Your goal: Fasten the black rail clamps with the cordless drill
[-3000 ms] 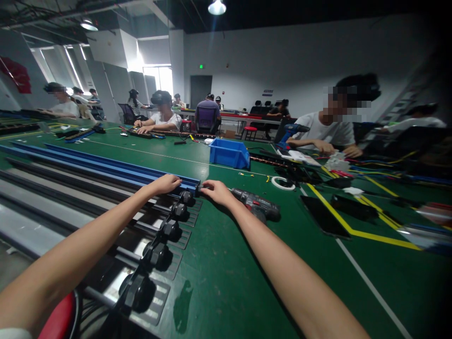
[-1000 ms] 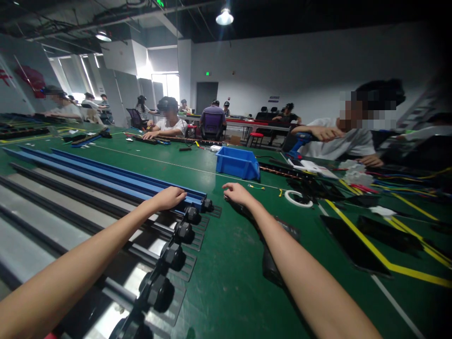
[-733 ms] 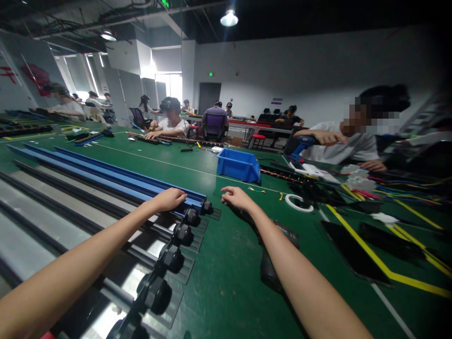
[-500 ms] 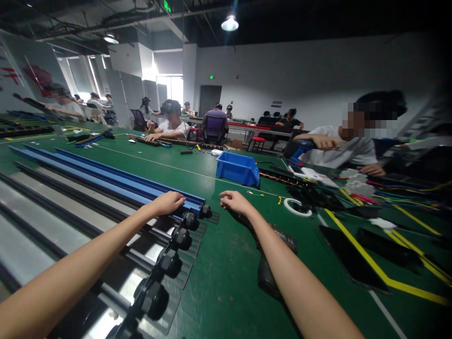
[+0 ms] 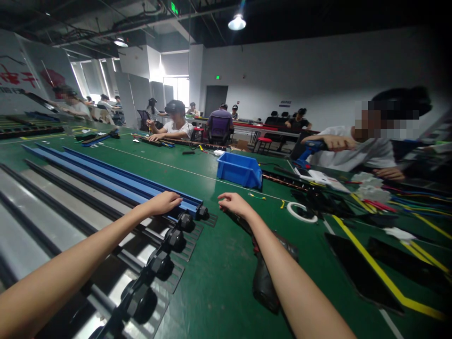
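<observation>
My left hand (image 5: 165,203) lies over the blue metal channel (image 5: 120,181), near its end, with the fingers stretched out and nothing visible in them. Black hexagonal fittings (image 5: 161,262) line the ends of the strips beneath my left forearm. Just past the channel's end, my right hand (image 5: 233,204) is low over the green table, its fingers loosely bent and apart, with no object seen in them. Under my right wrist and forearm lies a dark power drill (image 5: 265,286), partly hidden.
A blue bin (image 5: 238,170) stands beyond my hands. To the right are a white ring (image 5: 302,212), a black flat panel (image 5: 363,273) and loose wires. A co-worker's hand (image 5: 339,142) holds a blue power tool (image 5: 307,153). Grey metal strips (image 5: 52,197) cover the table's left side.
The view has turned slightly left, so most of the room sits further right in the picture. Both hands keep nearly the same pose.
</observation>
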`<state>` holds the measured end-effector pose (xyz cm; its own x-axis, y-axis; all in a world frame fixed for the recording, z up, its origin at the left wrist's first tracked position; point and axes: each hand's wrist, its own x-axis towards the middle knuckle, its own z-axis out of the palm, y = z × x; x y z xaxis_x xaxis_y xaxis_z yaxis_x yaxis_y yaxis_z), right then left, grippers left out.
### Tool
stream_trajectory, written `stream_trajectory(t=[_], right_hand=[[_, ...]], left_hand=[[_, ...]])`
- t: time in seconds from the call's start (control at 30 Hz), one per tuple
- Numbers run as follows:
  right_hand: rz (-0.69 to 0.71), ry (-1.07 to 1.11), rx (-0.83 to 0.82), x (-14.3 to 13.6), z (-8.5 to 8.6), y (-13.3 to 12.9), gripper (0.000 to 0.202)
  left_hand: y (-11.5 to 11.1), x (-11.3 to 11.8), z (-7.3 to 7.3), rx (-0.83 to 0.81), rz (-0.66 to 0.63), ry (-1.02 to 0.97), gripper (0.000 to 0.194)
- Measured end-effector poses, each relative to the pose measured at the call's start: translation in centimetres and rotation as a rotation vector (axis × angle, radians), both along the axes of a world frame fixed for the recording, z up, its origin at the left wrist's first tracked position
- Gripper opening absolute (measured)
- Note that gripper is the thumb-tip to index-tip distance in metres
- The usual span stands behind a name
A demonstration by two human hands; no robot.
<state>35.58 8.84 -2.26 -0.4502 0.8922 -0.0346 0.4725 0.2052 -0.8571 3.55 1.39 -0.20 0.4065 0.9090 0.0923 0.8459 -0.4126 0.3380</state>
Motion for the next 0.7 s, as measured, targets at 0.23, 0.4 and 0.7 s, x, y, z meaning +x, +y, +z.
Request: stream_trajectory(t=[0.23, 0.4, 0.7], right_hand=[[-0.002, -0.026, -0.013, -0.2, 0.2, -0.1, 0.027], [0.013, -0.044, -0.002, 0.2, 0.4, -0.2, 0.028], [-0.073, -0.052, 0.142, 1.1, 0.4, 0.0, 0.024]], left_hand=[[-0.2, 0.1, 0.2, -0.014, 0.007, -0.016, 0.046], [0.3, -0.2, -0.2, -0.002, 0.01, 0.016, 0.046], [0.8, -0.2, -0.6, 0.011, 0.03, 0.051, 0.047]])
